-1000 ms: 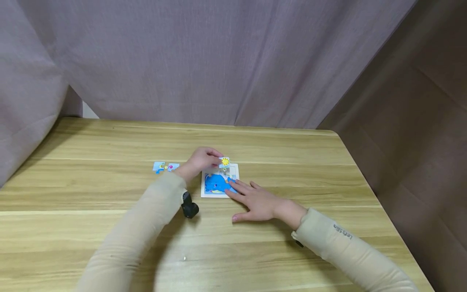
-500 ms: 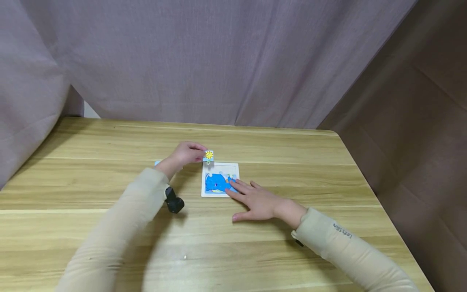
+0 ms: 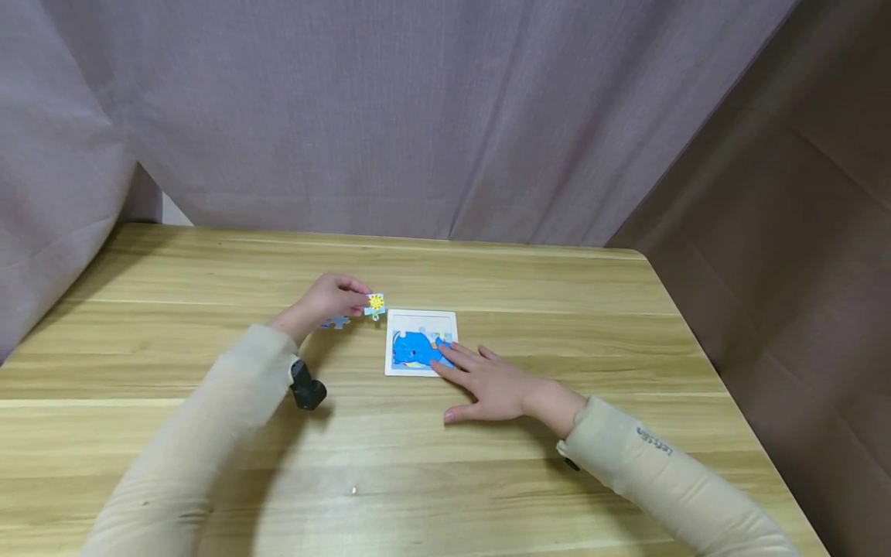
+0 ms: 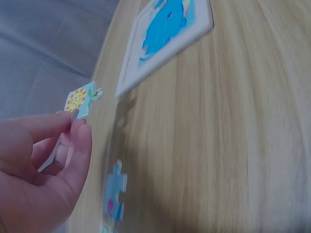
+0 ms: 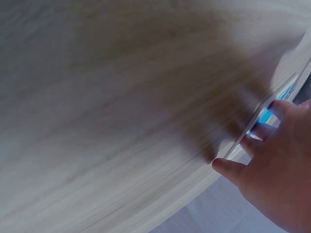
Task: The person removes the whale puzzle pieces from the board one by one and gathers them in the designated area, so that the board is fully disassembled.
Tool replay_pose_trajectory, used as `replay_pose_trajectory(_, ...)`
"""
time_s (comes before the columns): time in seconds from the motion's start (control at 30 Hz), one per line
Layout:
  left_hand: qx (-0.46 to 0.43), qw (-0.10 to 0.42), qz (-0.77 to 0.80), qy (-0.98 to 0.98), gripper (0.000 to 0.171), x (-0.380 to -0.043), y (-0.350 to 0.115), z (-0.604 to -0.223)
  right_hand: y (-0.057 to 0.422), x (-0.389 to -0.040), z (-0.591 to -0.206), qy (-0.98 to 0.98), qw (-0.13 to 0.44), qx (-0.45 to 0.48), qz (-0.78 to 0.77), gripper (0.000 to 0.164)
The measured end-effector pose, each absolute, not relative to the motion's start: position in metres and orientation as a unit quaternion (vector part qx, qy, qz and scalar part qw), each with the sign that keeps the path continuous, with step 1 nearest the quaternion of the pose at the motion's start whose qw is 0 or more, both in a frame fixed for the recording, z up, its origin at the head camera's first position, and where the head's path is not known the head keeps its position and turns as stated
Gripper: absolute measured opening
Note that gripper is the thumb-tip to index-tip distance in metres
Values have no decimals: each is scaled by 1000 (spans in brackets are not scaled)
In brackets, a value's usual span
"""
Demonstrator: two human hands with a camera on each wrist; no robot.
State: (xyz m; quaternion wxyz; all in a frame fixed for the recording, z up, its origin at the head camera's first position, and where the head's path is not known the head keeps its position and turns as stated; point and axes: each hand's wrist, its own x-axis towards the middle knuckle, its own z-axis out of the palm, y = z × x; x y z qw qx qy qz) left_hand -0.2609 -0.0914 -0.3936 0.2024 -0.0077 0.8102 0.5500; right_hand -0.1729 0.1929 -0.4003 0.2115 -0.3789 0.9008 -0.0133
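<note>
The left hand (image 3: 326, 300) pinches a sun puzzle piece (image 3: 376, 302) over the worktop (image 3: 557, 309), just left of the tray's (image 3: 421, 321) far-left corner, knob toward the near edge. The right hand (image 3: 490, 384) lies spread, fingers on the tray's near-right part.

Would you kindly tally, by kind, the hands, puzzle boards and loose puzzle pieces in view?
Hands: 2 (left hand, right hand)
Puzzle boards: 1 (puzzle board)
Loose puzzle pieces: 3 (held yellow-printed piece, pink-marked piece, partly cut-off piece in the left wrist view)
Total visible: 6
</note>
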Motion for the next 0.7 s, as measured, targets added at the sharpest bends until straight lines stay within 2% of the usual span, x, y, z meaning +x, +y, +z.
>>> replay_pose_trajectory(0.7,5,209,511,834,25,-258,-102,-401,193,-172,-401,900,210,-381,-13,83)
